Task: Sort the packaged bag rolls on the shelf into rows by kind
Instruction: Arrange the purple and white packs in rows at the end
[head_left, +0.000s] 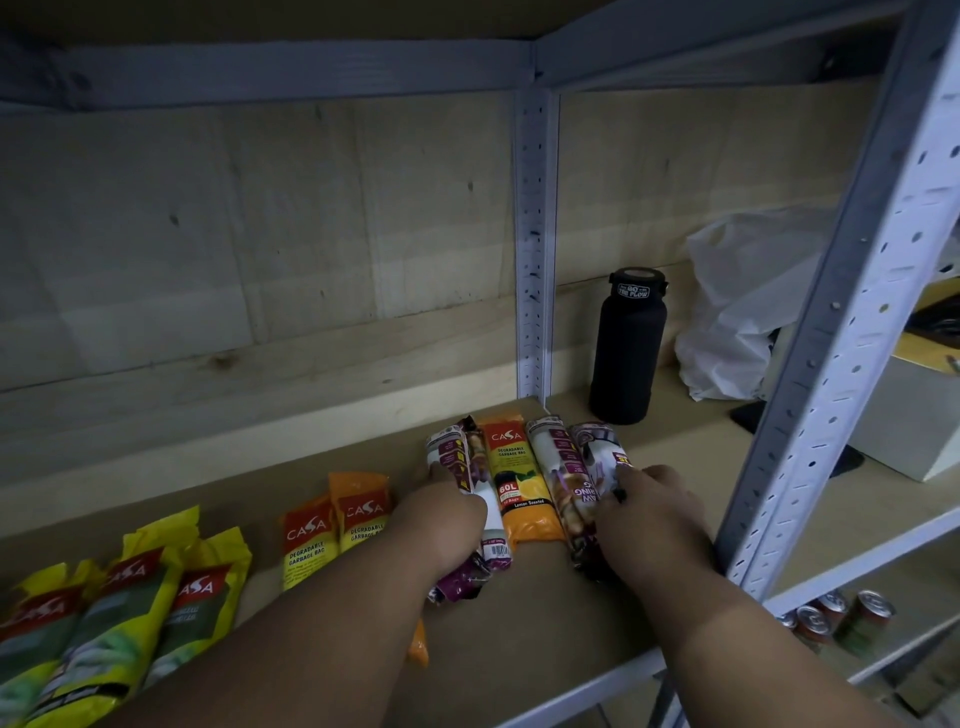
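Rolls in glossy crinkled plastic lie on the brown board shelf (545, 613): yellow-green packs (119, 613) at left, orange packs (337, 525) mid-shelf, one orange pack (519, 483) between purple-white rolls. The left hand (441, 525) curls round one purple-white roll (457, 462); the right hand (649, 514) pinches another (597, 452). A matte black bottle (626, 353) stands behind.

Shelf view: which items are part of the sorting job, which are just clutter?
Job:
green packs
orange packs
orange pack among the purple ones
purple packs
left hand, gripping purple packs
right hand, gripping purple packs

Lying about:
black bottle
white plastic bag
cans on the lower shelf
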